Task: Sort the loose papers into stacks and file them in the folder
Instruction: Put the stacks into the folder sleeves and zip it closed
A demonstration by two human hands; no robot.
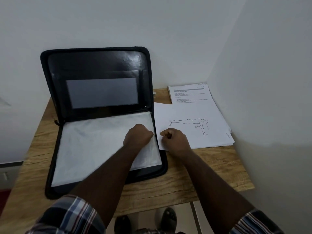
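A black zip folder [94,65] lies open on the wooden table [202,169], its lid leaning against the wall. Its lower half holds a clear plastic sleeve [94,142]. My left hand [137,136] is at the sleeve's right edge, fingers curled on that edge. Just right of the folder lies a stack of white papers; the top sheet [185,114] bears a line drawing of a figure in a plank pose. My right hand [175,141] rests on that sheet's lower left corner, thumb and fingers pinching its left edge. A printed text sheet [190,93] shows behind it.
The table stands in a corner, with white walls close behind and to the right. The paper stack reaches nearly to the right wall. The table's front edge is near my body; my shoes [168,217] show on the floor below.
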